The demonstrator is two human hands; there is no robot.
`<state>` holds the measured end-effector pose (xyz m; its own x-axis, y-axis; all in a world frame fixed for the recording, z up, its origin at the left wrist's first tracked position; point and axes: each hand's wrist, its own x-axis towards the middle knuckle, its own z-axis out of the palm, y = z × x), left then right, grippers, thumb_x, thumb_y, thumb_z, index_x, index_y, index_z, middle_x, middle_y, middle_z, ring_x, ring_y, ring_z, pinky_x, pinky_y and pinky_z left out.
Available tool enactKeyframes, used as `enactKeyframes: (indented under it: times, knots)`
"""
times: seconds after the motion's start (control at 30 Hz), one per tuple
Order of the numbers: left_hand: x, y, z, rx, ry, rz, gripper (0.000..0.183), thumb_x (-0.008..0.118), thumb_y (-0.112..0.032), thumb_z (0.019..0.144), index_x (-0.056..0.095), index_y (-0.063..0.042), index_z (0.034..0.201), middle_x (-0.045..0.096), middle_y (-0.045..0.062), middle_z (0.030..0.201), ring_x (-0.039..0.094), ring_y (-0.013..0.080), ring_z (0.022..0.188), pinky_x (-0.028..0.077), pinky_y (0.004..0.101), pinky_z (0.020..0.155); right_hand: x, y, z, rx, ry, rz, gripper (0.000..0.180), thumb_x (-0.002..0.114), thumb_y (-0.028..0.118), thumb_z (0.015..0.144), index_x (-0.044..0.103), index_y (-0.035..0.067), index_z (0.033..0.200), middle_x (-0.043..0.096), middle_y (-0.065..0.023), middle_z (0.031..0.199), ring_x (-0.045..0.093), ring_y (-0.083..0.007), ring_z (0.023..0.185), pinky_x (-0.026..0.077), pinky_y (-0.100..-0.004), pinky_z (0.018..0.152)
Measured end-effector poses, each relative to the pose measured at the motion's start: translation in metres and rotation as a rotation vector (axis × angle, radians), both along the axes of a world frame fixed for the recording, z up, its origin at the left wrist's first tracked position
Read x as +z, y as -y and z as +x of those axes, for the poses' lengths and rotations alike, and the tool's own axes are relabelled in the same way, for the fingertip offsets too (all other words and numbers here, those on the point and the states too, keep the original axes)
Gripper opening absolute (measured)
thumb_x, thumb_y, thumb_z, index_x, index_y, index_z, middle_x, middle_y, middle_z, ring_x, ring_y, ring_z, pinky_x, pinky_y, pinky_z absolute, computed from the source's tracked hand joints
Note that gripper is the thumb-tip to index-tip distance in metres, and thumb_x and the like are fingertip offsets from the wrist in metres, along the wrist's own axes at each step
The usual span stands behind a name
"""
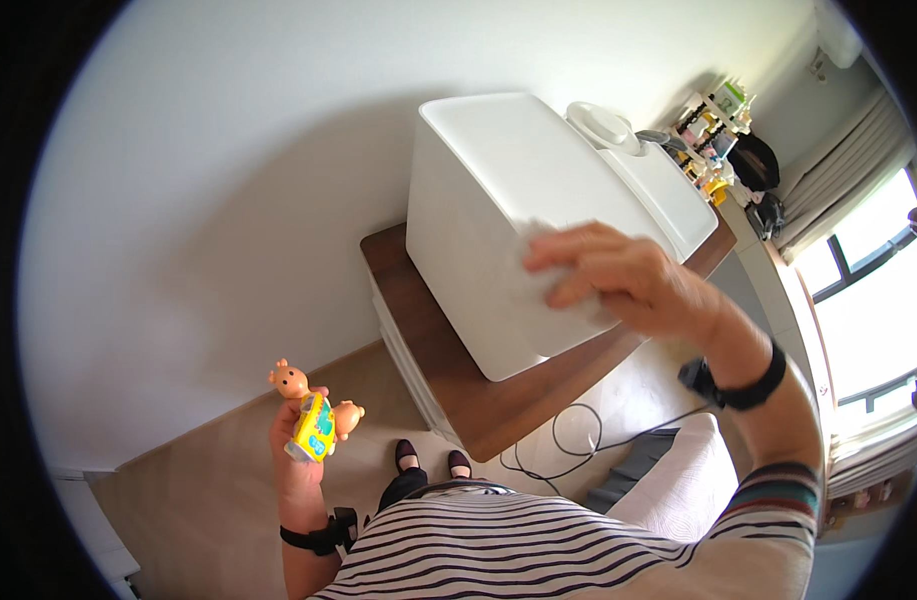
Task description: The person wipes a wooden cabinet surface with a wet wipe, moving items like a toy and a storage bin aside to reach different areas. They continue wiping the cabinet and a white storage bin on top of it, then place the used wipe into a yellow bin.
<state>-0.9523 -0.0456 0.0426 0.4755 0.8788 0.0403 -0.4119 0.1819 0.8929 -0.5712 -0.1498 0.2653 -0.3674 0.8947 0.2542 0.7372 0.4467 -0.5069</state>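
Note:
My left hand [293, 427], at the lower left, holds a small toy packet or box [315, 426] in yellow with blue-green print, together with an orange-pink figure with a round head and dark eyes [290, 380] and a second rounded piece of the same colour. My right hand [616, 281] is blurred, at the front edge of a large white lidded box [466, 247]. A whitish, blurred thing, perhaps a cloth or tissue, shows under its fingers; I cannot tell its exact shape. The white box stands on a brown wooden tabletop [496, 420].
Beside the large box lie another white lidded box [664, 195] and a round white item [602, 126]. A rack with small goods [710, 139] stands farther back. A black cable [556, 475] loops on the floor near a white padded piece [676, 480]. Curtains and a window are right.

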Motion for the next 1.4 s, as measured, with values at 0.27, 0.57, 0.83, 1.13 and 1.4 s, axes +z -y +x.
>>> enactKeyframes:
  times: [0.27, 0.57, 0.83, 1.13, 1.4]
  knots:
    - [0.010, -0.003, 0.005, -0.048, 0.023, -0.065, 0.023, 0.063, -0.022, 0.091, 0.063, -0.004, 0.106, 0.063, 0.009, 0.087, 0.061, 0.0201, 0.063, 0.056, 0.0383, 0.075, 0.041, 0.023, 0.000, -0.263, -0.071, -0.090, 0.026, 0.048, -0.009, 0.070, 0.067, 0.001, 0.085, 0.066, -0.0082, 0.081, 0.061, -0.0197, 0.087, 0.049, -0.0320, 0.079]
    - [0.002, -0.007, 0.002, -0.055, -0.035, -0.074, 0.020, 0.062, -0.020, 0.091, 0.064, -0.004, 0.103, 0.062, 0.008, 0.081, 0.056, 0.0182, 0.060, 0.055, 0.0419, 0.078, -0.009, -0.050, 0.022, -0.320, 0.350, 0.042, 0.046, 0.055, 0.013, 0.092, 0.048, 0.007, 0.137, 0.044, -0.0202, 0.143, 0.043, -0.0380, 0.129, 0.036, -0.0413, 0.108]
    - [-0.010, -0.011, -0.006, -0.044, -0.070, -0.137, 0.022, 0.061, -0.021, 0.092, 0.063, -0.002, 0.103, 0.064, 0.010, 0.102, 0.065, 0.0224, 0.076, 0.056, 0.0339, 0.057, 0.010, 0.097, 0.057, -0.603, 0.306, -0.026, 0.028, 0.058, -0.005, 0.077, 0.066, 0.003, 0.103, 0.065, -0.0148, 0.113, 0.059, -0.0332, 0.111, 0.047, -0.0375, 0.092]
    - [-0.015, -0.022, -0.011, -0.097, -0.106, -0.112, 0.025, 0.066, -0.022, 0.089, 0.061, -0.003, 0.103, 0.068, 0.013, 0.106, 0.070, 0.0286, 0.084, 0.061, 0.0348, 0.056, -0.031, -0.010, 0.042, -0.623, 0.243, 0.084, 0.044, 0.050, 0.000, 0.088, 0.055, 0.009, 0.131, 0.046, -0.0165, 0.144, 0.045, -0.0310, 0.131, 0.036, -0.0375, 0.110]
    - [-0.001, -0.026, -0.015, -0.226, -0.040, 0.039, 0.021, 0.064, -0.020, 0.092, 0.061, -0.002, 0.103, 0.064, 0.015, 0.114, 0.066, 0.0243, 0.095, 0.061, 0.0372, 0.064, -0.021, -0.007, -0.078, -0.038, 0.028, 0.204, 0.018, 0.056, -0.008, 0.073, 0.062, 0.007, 0.081, 0.065, -0.0036, 0.092, 0.059, -0.0259, 0.095, 0.046, -0.0357, 0.083]
